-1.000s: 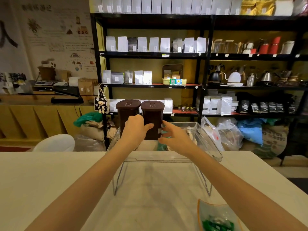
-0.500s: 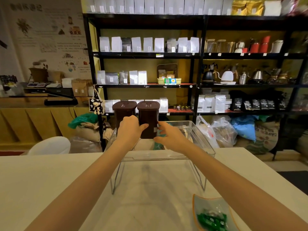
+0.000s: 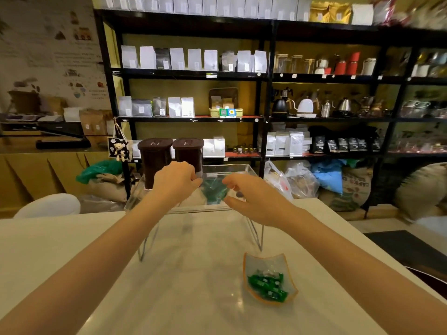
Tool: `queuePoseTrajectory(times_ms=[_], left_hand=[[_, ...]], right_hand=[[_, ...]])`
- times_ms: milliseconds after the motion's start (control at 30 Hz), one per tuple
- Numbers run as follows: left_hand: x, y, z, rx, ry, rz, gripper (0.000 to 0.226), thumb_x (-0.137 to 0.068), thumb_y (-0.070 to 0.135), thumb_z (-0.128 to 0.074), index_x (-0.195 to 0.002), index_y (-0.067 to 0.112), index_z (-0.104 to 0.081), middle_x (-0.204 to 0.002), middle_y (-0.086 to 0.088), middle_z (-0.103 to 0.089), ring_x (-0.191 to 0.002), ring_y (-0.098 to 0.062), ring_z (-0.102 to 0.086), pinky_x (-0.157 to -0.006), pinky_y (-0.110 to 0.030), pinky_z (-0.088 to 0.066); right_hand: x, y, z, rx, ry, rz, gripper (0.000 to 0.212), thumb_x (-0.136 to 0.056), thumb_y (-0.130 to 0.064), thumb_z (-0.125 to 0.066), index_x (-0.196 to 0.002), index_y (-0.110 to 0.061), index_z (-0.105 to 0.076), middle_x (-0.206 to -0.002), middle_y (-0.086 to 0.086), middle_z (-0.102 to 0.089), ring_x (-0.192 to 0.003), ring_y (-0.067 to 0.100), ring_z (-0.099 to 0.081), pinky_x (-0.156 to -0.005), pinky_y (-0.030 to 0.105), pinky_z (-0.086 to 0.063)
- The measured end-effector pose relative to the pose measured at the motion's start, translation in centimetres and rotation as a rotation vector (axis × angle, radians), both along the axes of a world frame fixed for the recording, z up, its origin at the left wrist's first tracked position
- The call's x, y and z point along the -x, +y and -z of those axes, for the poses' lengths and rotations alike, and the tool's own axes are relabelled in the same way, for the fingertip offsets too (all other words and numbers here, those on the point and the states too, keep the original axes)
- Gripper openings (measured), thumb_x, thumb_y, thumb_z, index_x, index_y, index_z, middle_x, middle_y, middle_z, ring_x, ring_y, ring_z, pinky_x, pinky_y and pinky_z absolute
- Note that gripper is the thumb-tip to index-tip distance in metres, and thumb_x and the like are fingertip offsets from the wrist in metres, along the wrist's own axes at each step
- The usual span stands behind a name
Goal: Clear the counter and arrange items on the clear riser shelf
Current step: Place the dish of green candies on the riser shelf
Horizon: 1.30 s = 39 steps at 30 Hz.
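Head camera looks down, seemingly near counter (image 3: 72, 250).

Two dark brown lidded canisters stand side by side on one clear riser shelf (image 3: 232, 168): the left canister (image 3: 154, 160) and the right canister (image 3: 188, 153). One glass dish (image 3: 269, 278) with an orange rim sits on the single white surface (image 3: 72, 243) and holds a small heap of green wrapped candies (image 3: 267, 285), too jumbled to count. Two hands reach over the shelf, the left hand (image 3: 174, 181) and the right hand (image 3: 251, 199).

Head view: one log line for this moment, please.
two brown canisters on clear riser | left hand, right hand empty, open above riser | candy dish on counter
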State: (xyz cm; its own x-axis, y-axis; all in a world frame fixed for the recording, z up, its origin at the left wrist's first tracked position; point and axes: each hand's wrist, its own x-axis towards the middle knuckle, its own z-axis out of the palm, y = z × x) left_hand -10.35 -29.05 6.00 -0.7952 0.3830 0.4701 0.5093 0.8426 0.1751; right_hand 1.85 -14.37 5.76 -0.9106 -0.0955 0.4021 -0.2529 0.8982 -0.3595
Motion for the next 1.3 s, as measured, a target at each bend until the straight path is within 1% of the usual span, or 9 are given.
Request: queuePoseTrajectory(times_ms=[133, 333, 533, 733, 800, 933, 1033, 1133, 1300], left_hand=[[-3.6, 0.2, 1.4, -0.024, 0.040, 0.092, 0.035, -0.088, 0.039, -0.046, -0.114, 0.016, -0.055, -0.106, -0.009, -0.064, -0.086, -0.023, -0.058, -0.066, -0.033, -0.045], [-10.8, -0.3, 6.3, 0.012, 0.174, 0.369, 0.066, -0.083, 0.056, -0.039, -0.134, 0.013, -0.035, -0.143, -0.010, -0.040, -0.131, -0.025, -0.036, -0.108, -0.041, -0.033], [-13.2, 0.5, 11.8, 0.231, -0.118, 0.465, 0.095, -0.069, 0.077, -0.034, -0.143, 0.021, -0.013, -0.156, 0.001, -0.012, -0.142, -0.014, -0.008, -0.111, -0.025, -0.003], [-13.5, 2.3, 13.9, -0.022, -0.522, 0.512, 0.092, -0.069, 0.055, -0.064, -0.141, 0.024, -0.017, -0.146, 0.009, -0.030, -0.130, -0.008, -0.030, -0.105, -0.014, -0.019], [-13.5, 2.7, 14.1, -0.149, -0.561, 0.520, 0.077, -0.070, 0.046, -0.068, -0.135, 0.025, -0.031, -0.125, 0.017, -0.042, -0.116, -0.005, -0.042, -0.091, -0.002, -0.028], [-13.0, 3.0, 14.3, -0.330, -0.637, 0.497, 0.060, -0.069, 0.031, -0.074, -0.123, 0.031, -0.046, -0.107, 0.018, -0.050, -0.094, -0.005, -0.055, -0.063, -0.002, -0.043], [-12.8, 3.0, 14.6, -0.396, -0.720, 0.528, 0.063, -0.060, 0.020, -0.081, -0.103, 0.052, -0.048, -0.099, 0.019, -0.061, -0.081, 0.005, -0.063, -0.062, -0.004, -0.048], [-12.9, 3.0, 14.7, -0.426, -0.713, 0.510, 0.063, -0.056, 0.014, -0.083, -0.106, 0.041, -0.056, -0.088, 0.022, -0.065, -0.072, 0.012, -0.063, -0.058, -0.003, -0.046], [-13.3, 2.6, 12.4, -0.448, -0.649, 0.491, 0.067, -0.056, 0.024, -0.083, -0.117, 0.026, -0.057, -0.098, 0.013, -0.067, -0.087, -0.012, -0.068, -0.079, -0.027, -0.056]], right_hand=[[-5.3, 2.4, 2.3, -0.081, 0.051, -0.005, 0.042, -0.088, -0.034, -0.049, -0.128, -0.024, -0.041, -0.128, -0.003, -0.052, -0.111, 0.007, -0.045, -0.091, 0.024, -0.039], [-10.2, 5.0, 7.3, 0.034, -0.110, 0.097, 0.046, -0.086, -0.044, -0.048, -0.130, -0.032, -0.037, -0.132, -0.007, -0.048, -0.115, 0.006, -0.044, -0.093, 0.024, -0.038], [-12.1, 6.0, 11.0, 0.132, -0.292, 0.113, 0.065, -0.082, -0.055, -0.049, -0.137, -0.028, -0.027, -0.143, -0.006, -0.039, -0.120, 0.005, -0.034, -0.095, 0.023, -0.031], [-12.0, 6.0, 12.6, 0.397, -0.363, 0.200, 0.062, -0.084, -0.045, -0.053, -0.137, -0.024, -0.028, -0.134, 0.007, -0.049, -0.107, 0.013, -0.049, -0.082, 0.022, -0.036], [-11.8, 5.9, 12.9, 0.444, -0.365, 0.194, 0.059, -0.083, -0.038, -0.056, -0.135, -0.023, -0.032, -0.130, 0.007, -0.053, -0.098, 0.010, -0.052, -0.077, 0.017, -0.040], [-11.5, 5.7, 13.1, 0.493, -0.351, 0.193, 0.057, -0.081, -0.032, -0.059, -0.133, -0.022, -0.036, -0.108, -0.004, -0.058, -0.086, 0.000, -0.053, -0.066, 0.010, -0.042], [-11.1, 5.7, 12.9, 0.560, -0.355, 0.217, 0.060, -0.078, -0.027, -0.064, -0.132, -0.019, -0.037, -0.088, -0.017, -0.052, -0.078, -0.006, -0.051, -0.058, 0.003, -0.041], [-11.0, 5.9, 12.5, 0.611, -0.355, 0.226, 0.067, -0.075, -0.023, -0.069, -0.133, -0.015, -0.036, -0.084, -0.016, -0.053, -0.079, -0.001, -0.054, -0.063, 0.010, -0.042], [-11.4, 6.1, 10.8, 0.603, -0.274, 0.214, 0.070, -0.072, -0.033, -0.071, -0.132, -0.021, -0.037, -0.089, -0.011, -0.058, -0.085, 0.004, -0.057, -0.067, 0.014, -0.041]])
